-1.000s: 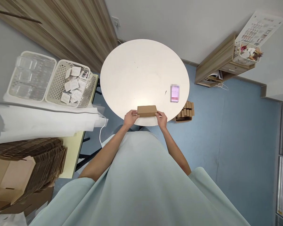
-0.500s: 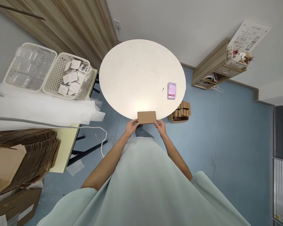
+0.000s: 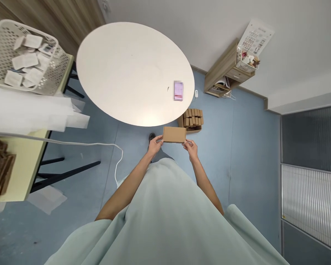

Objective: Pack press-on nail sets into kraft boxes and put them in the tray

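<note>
A small closed brown cardboard box [image 3: 174,135] is held level in front of my body, just off the near edge of the round white table [image 3: 121,73]. My left hand [image 3: 155,144] grips its left end, thumb and fingers at the corner. At the right end, my right hand [image 3: 191,148] pinches the other corner. Beyond the held box, a larger open carton [image 3: 194,129] on the floor carries several small brown boxes [image 3: 193,117] packed in rows. A blurred pink-purple rectangular item [image 3: 178,91] lies on the table's right side.
To the left, a pale yellow table [image 3: 22,176] bears white sheet material [image 3: 30,110], a perforated basket [image 3: 63,70] of small white packets and flattened cardboard [image 3: 0,169]. A white cable [image 3: 99,144] hangs across the floor. A wooden cabinet [image 3: 223,70] stands against the wall at right.
My view has turned and shifted right, so the round table sits farther left. The box, still in both hands, has moved from over the table's near edge to over the floor beside it.
</note>
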Action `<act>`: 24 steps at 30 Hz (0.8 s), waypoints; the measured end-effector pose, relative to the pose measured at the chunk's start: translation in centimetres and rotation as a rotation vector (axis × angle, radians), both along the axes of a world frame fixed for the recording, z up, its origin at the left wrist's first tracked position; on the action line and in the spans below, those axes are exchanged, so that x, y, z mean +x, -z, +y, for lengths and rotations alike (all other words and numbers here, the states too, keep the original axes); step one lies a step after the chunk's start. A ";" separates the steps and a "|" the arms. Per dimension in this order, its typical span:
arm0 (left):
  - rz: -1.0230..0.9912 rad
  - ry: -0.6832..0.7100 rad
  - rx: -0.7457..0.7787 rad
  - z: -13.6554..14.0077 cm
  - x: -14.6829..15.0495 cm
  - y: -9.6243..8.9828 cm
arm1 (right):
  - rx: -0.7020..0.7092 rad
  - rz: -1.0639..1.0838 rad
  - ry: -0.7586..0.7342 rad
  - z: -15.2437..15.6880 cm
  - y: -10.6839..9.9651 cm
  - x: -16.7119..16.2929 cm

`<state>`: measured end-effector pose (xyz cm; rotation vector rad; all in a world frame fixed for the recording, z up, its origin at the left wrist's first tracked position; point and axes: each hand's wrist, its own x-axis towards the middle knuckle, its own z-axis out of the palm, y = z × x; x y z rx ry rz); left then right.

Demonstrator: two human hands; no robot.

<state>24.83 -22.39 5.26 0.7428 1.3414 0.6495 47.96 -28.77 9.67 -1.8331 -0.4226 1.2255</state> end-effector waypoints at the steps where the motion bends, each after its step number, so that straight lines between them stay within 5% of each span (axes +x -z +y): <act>1: -0.018 0.016 -0.001 -0.2 0.8 -0.1 | -0.007 -0.005 0.009 -0.8 -0.4 0.8; 6: -0.029 0.113 0.014 0.0 3.5 -0.4 | -0.042 0.015 0.064 -3.1 -0.7 3.6; 12: 0.160 0.204 -0.039 2.4 8.5 0.6 | -0.043 0.001 0.096 -3.1 1.6 7.3; 24: 0.323 0.305 -0.150 8.0 27.6 4.5 | -0.106 -0.035 0.098 1.7 4.5 25.5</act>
